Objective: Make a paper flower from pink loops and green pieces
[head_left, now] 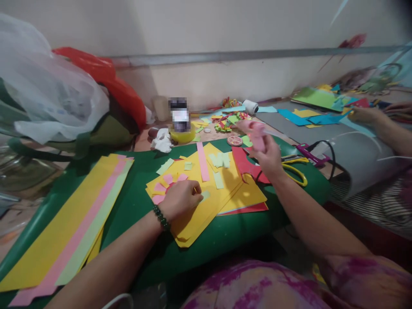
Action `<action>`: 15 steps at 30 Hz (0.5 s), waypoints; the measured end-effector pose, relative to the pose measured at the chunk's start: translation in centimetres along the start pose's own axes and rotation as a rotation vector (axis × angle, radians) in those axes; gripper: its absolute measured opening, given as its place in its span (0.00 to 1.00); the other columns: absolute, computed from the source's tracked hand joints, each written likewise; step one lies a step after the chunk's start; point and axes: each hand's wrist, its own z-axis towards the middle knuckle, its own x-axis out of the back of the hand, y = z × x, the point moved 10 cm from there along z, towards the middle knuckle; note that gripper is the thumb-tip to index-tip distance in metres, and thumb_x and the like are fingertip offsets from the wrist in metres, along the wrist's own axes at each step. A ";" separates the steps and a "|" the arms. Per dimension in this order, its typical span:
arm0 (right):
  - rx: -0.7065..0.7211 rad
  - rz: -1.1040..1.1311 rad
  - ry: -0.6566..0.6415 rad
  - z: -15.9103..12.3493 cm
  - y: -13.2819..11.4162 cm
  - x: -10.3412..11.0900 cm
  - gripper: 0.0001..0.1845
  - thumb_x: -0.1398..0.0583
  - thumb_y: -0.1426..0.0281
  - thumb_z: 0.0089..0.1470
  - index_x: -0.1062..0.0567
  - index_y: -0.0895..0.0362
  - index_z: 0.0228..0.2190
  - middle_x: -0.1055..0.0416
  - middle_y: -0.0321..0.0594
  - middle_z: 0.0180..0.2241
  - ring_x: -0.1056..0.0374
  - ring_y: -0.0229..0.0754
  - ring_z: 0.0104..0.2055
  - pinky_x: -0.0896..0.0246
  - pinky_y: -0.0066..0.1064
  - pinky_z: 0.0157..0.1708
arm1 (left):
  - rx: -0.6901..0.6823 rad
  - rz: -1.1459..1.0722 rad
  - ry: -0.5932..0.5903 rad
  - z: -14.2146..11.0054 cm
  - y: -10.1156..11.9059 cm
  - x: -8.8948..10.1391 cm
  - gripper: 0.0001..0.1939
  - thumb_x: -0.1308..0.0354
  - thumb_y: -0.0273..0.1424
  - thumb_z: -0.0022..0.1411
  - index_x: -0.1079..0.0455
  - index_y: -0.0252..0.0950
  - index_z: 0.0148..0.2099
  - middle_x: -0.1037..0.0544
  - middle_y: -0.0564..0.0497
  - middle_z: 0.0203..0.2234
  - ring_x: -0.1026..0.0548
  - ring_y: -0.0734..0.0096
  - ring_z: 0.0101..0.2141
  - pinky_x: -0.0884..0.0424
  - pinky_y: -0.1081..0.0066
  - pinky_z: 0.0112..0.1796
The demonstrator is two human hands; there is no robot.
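Note:
My left hand (183,198), with a dark bead bracelet on the wrist, rests low over yellow paper sheets (193,227). Its fingertips pinch at a small pale green paper piece (205,195). Beside this hand, partly covered by it, lies a paper flower (160,187) with pink and yellow petals. Raised over the back right of the sheets, my right hand (269,155) is closed around a pink glue gun (255,131), blurred at its tip. A pink paper strip (202,162) and pale green pieces (219,160) lie on the yellow sheets. Red paper (242,161) is below my right hand.
Yellow-handled scissors (296,171) lie right on the green mat (128,206). Long paper strips (74,219) cover its left side. Behind are paper scraps (228,122), a thread spool (250,106) and bags (58,90). At right, another person's hand (367,116) holds blue paper.

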 end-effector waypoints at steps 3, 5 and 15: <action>0.052 0.225 -0.078 -2.1 -1.9 1.1 0.12 0.38 0.61 0.48 0.28 0.55 0.34 0.34 0.34 0.24 0.40 0.37 0.23 0.38 0.33 0.25 | -0.005 0.015 -0.014 -0.1 0.0 0.0 0.07 0.44 0.30 0.55 0.24 0.38 0.33 0.19 0.49 0.32 0.25 0.64 0.33 0.39 0.69 0.29; 0.012 0.174 -0.211 -3.5 -2.8 0.7 0.15 0.38 0.56 0.49 0.26 0.54 0.33 0.32 0.37 0.25 0.39 0.37 0.22 0.39 0.31 0.23 | -0.007 0.009 -0.030 -0.1 0.0 0.0 0.07 0.44 0.30 0.55 0.23 0.38 0.33 0.19 0.49 0.32 0.25 0.64 0.33 0.40 0.69 0.29; -0.146 -0.122 -0.985 -11.1 -2.8 -5.1 0.27 0.44 0.48 0.54 0.22 0.59 0.36 0.25 0.42 0.29 0.33 0.41 0.25 0.41 0.29 0.21 | -0.020 0.007 -0.045 0.0 0.0 -0.1 0.07 0.44 0.29 0.54 0.24 0.37 0.33 0.20 0.49 0.31 0.26 0.65 0.33 0.40 0.70 0.29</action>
